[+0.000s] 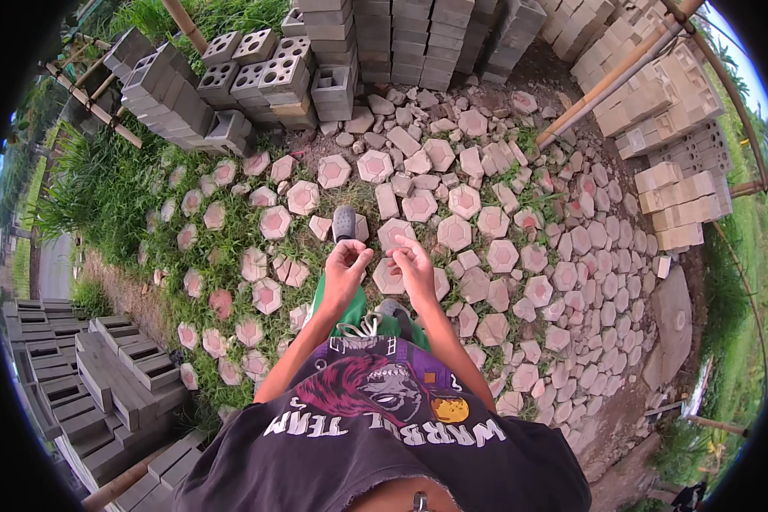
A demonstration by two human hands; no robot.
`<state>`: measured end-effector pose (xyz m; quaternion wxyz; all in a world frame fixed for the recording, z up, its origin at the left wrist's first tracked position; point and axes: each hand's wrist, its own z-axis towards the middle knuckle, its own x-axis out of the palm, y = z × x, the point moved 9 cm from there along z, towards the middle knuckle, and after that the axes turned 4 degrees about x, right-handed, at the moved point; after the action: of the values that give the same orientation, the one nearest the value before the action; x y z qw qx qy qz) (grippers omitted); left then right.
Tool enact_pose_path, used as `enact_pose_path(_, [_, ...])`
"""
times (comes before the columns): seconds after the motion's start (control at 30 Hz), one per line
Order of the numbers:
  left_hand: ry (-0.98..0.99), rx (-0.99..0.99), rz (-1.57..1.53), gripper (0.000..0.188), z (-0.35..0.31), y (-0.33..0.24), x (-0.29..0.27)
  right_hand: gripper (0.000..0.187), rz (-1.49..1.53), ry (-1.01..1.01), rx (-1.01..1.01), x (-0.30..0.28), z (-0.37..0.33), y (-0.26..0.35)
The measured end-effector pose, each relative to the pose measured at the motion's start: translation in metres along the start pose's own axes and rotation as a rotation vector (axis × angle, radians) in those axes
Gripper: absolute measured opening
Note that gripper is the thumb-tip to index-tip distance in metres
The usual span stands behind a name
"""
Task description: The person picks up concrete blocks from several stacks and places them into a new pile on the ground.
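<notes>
Both bare hands in my head view, out in front of the torso over a hexagonal-paver yard. Left hand (347, 264) and right hand (412, 263) are apart from each other, close side by side, fingers loosely curled, thumbs turned inward; can't tell from here if either thumb meets its fingertips or pinches something small.

Nearest thing: pinkish hexagonal paver (396, 233), lying on the ground just beyond and between the hands, as I see it. Grey perforated clog (344, 224) shows just past the left hand. Green shorts (386, 325) with white drawstring (363, 326) sit below the hands, then the dark printed T-shirt (384, 448).

Around: more pavers with grass (230, 294) between them on my left, tighter-packed to the right. Broken rubble (392, 115) ahead. Stacked hollow concrete blocks (333, 90) at top, pale block stacks (683, 205) at right, grey slotted blocks (115, 367) lower left. Bamboo pole (610, 81) slants at upper right.
</notes>
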<state>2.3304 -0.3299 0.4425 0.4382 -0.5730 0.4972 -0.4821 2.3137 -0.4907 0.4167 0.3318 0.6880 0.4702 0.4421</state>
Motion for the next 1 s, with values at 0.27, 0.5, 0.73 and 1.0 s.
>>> enact_pose_path(0.27, [0.16, -0.041, 0.169, 0.039, 0.194, -0.007, 0.029, 0.028, -0.143, -0.165, -0.055, 0.001, 0.156, 0.045])
enact_pose_path(0.5, [0.212, -0.072, 0.037, 0.057, 0.351, -0.06, 0.034, 0.04, -0.104, -0.325, 0.053, 0.033, 0.268, 0.103])
enact_pose_path(0.73, [0.257, -0.194, -0.318, 0.043, 0.443, -0.056, 0.011, 0.019, -0.058, -0.136, 0.118, 0.088, 0.371, 0.115])
enact_pose_path(1.0, [-0.115, -0.166, -0.286, 0.05, 0.513, -0.051, -0.084, 0.028, -0.248, 0.233, 0.149, 0.196, 0.527, 0.136])
